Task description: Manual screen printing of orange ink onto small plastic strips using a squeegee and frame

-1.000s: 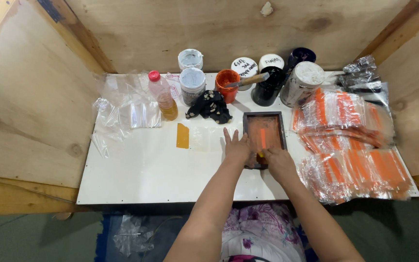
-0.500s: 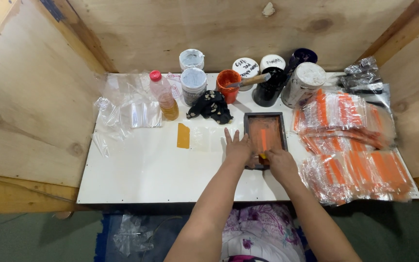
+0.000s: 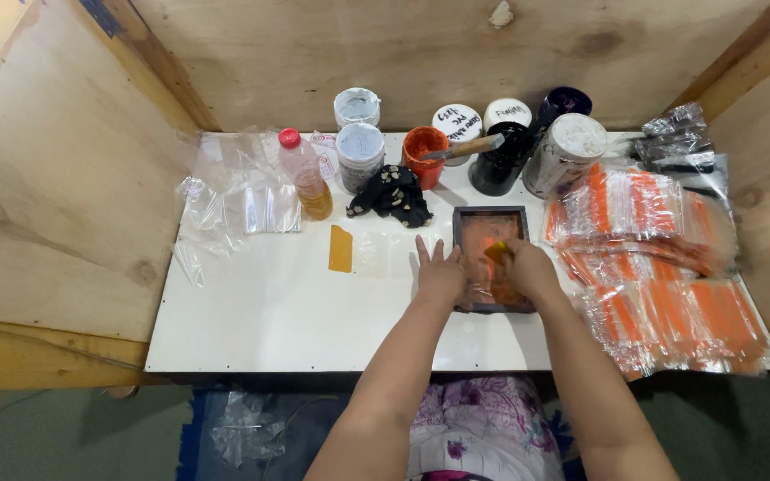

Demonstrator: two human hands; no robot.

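The small dark-framed printing screen [image 3: 492, 259] lies flat on the white worktop [image 3: 251, 312], right of centre, directly before the person. Its mesh is smeared with orange ink. The right hand [image 3: 528, 267] rests over the mesh, its grip pinched on a small yellowish scraper [image 3: 497, 252] at the upper middle of the frame. The left hand [image 3: 439, 272] lies flat, fingers spread, against the frame's left edge and the worktop beside it, holding nothing.

Risks, as judged from this position: the frame appears to be steadied by one flat palm only, so a hard stroke of the scraper could slide it and blur whatever lies beneath; what is under the mesh cannot be seen. Wet ink on the mesh could transfer to the right wrist and from there to the clean surface. The pile of clear bags with orange print [image 3: 652, 258] lies just to the right, close to the right forearm, and a wide stroke or elbow movement could drag or smudge it.

Behind the frame stand an open orange ink pot [image 3: 422, 157] with a stick [image 3: 467, 148] resting across it, a black jar [image 3: 499, 160], white-lidded tubs [image 3: 568, 151] and a dark rag [image 3: 391, 193]. The stick overhangs and could tip if knocked. Further left are a red-capped bottle of amber liquid [image 3: 305, 178], loose clear bags [image 3: 242, 200] and an orange card [image 3: 340, 248].
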